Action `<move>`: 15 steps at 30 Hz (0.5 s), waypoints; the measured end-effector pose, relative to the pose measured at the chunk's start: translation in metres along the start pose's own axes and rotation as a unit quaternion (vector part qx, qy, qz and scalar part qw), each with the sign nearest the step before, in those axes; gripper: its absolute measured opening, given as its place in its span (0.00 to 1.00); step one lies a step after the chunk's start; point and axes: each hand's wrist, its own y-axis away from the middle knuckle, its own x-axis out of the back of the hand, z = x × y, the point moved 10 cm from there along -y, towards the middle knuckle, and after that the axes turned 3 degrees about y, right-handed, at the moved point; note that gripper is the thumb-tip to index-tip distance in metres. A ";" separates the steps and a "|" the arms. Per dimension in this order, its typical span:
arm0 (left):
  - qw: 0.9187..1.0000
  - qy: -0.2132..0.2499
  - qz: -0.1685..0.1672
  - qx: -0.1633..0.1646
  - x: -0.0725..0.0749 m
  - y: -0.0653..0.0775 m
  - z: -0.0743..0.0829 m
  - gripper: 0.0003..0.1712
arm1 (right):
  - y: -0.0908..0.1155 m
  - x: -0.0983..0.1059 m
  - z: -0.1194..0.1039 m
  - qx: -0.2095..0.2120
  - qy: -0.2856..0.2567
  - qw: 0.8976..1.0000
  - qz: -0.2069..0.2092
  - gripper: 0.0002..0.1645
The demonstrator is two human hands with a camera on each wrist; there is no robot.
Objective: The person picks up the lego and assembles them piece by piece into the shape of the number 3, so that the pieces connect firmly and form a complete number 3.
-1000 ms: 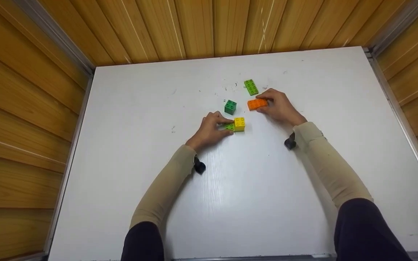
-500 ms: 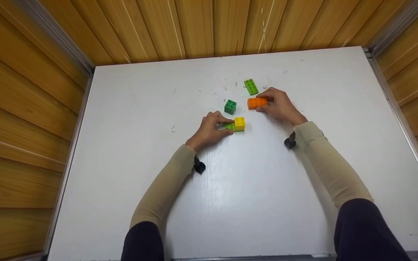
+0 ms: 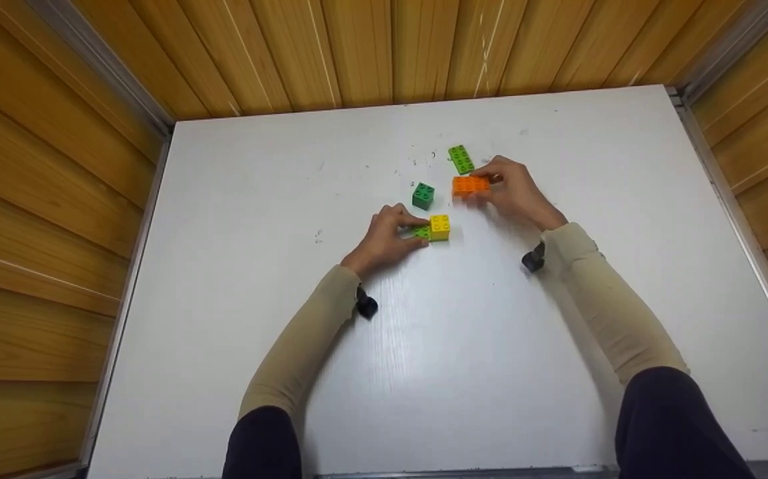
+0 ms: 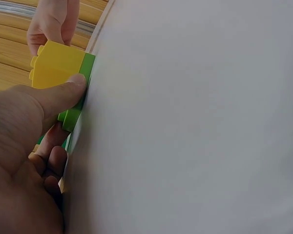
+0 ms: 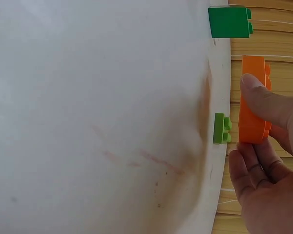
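A yellow brick (image 3: 440,227) sits on the right end of a flat light green brick (image 3: 421,233) on the table. My left hand (image 3: 387,238) pinches this pair from the left, thumb on the near side; the thumb overlaps both bricks in the left wrist view. In my right hand (image 3: 516,193) is an orange brick (image 3: 470,186), pinched between thumb and fingers and raised off the table, as the right wrist view (image 5: 253,107) shows. Between the hands stands a dark green brick (image 3: 423,195). Beyond the orange brick lies another flat light green brick (image 3: 461,159).
The white table (image 3: 224,299) carries small dark marks near its far part. Wood-patterned walls (image 3: 364,53) with metal edging surround it on the left, back and right. A small black device hangs at each wrist.
My right hand has lifted the orange brick off the table and shifted it slightly up and left in the head view. The left hand and its two bricks have stayed in place.
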 end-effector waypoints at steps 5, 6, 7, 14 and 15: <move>1.000 0.010 0.000 0.007 0.001 0.000 -0.001 0.23 | 0.004 0.002 -0.010 0.004 0.000 1.000 0.001 0.24; 1.000 0.011 0.001 0.007 0.002 0.000 -0.001 0.23 | 0.004 0.003 -0.013 0.011 0.001 1.000 0.003 0.24; 1.000 0.012 0.002 0.008 0.002 0.001 -0.001 0.23 | 0.005 0.003 -0.017 0.018 0.000 1.000 0.003 0.24; 1.000 0.007 -0.001 0.013 0.001 0.002 -0.001 0.23 | 0.013 0.003 -0.037 0.060 0.001 0.998 0.016 0.25; 1.000 0.004 -0.003 0.013 0.000 0.002 -0.001 0.23 | 0.014 0.003 -0.039 0.063 0.000 0.998 0.019 0.25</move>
